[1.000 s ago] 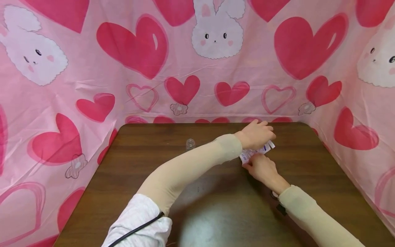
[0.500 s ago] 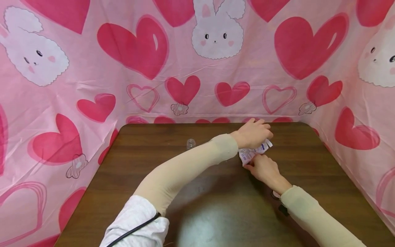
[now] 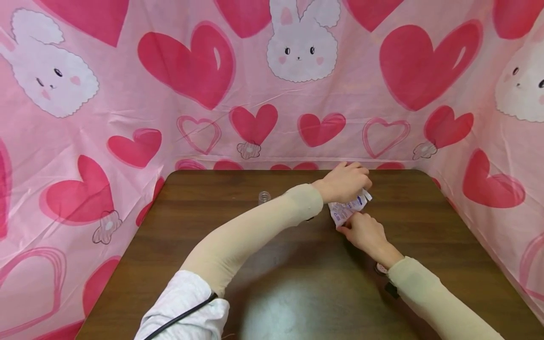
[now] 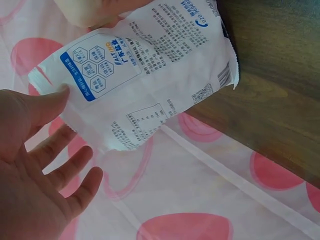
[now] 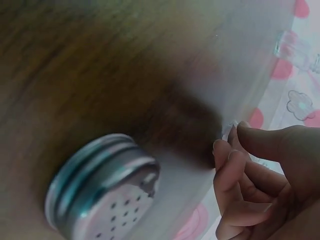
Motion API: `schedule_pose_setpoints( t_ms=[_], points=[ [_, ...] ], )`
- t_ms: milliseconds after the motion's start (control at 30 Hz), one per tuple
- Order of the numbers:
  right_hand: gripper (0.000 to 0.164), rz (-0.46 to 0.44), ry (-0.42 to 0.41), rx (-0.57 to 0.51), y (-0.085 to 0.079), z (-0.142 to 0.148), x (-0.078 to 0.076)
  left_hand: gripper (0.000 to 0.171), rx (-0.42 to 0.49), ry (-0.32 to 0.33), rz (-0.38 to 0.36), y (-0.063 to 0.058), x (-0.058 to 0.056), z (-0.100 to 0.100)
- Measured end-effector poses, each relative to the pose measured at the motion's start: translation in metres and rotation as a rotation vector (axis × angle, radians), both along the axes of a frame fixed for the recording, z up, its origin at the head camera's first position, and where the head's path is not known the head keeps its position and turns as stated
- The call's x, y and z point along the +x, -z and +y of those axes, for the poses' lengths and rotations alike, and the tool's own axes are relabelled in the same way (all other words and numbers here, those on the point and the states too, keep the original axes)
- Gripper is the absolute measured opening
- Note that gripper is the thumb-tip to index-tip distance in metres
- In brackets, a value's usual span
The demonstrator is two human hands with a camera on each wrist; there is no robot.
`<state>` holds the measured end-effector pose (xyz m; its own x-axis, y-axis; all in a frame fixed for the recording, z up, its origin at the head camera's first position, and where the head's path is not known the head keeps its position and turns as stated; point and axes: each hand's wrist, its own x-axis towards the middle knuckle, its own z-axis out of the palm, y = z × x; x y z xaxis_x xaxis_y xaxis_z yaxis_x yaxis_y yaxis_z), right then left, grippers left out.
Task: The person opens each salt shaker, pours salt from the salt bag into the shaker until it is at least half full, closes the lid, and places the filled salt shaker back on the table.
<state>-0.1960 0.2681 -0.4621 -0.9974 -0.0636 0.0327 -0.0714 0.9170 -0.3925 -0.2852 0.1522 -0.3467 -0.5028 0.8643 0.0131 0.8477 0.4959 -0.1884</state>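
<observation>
A white salt bag (image 3: 345, 211) with blue print is held between both hands, tilted above the brown table. My left hand (image 3: 345, 182) pinches its upper end, the thumb on the printed face and the other fingers spread, as the left wrist view shows. Near that end of the bag (image 4: 135, 75) runs a short slit, with a narrow strip standing off. My right hand (image 3: 366, 236) pinches the lower corner between thumb and fingers; in the right wrist view that hand (image 5: 260, 180) hides most of the bag. The bag's contents cannot be seen.
A perforated metal shaker lid (image 5: 105, 190) lies on the table (image 3: 297, 288) beside my right wrist. A clear glass jar (image 3: 264, 197) stands behind my left forearm, partly covered by it. Pink heart-patterned cloth (image 3: 255, 85) closes off the back and sides.
My left hand has shifted slightly to the left with the bag's upper end, showing a little more of the print. My right hand has stayed nearly in place.
</observation>
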Motion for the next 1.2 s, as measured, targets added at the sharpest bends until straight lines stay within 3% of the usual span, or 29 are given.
schedule_pose_setpoints(
  t_ms=[300, 833, 1200],
  points=[
    [0.016, 0.065, 0.017, -0.016, 0.004, 0.01, 0.001, 0.027, 0.105, -0.014, -0.037, 0.002, -0.004, -0.01],
    [0.019, -0.045, 0.053, -0.077, 0.004, 0.031, 0.003, 0.022, 0.195, -0.079, -0.107, 0.006, 0.005, -0.023],
    [0.015, -0.057, 0.026, -0.094, 0.003, 0.035, 0.003, 0.014, 0.194, -0.071, -0.143, -0.004, 0.012, -0.031]
  ],
)
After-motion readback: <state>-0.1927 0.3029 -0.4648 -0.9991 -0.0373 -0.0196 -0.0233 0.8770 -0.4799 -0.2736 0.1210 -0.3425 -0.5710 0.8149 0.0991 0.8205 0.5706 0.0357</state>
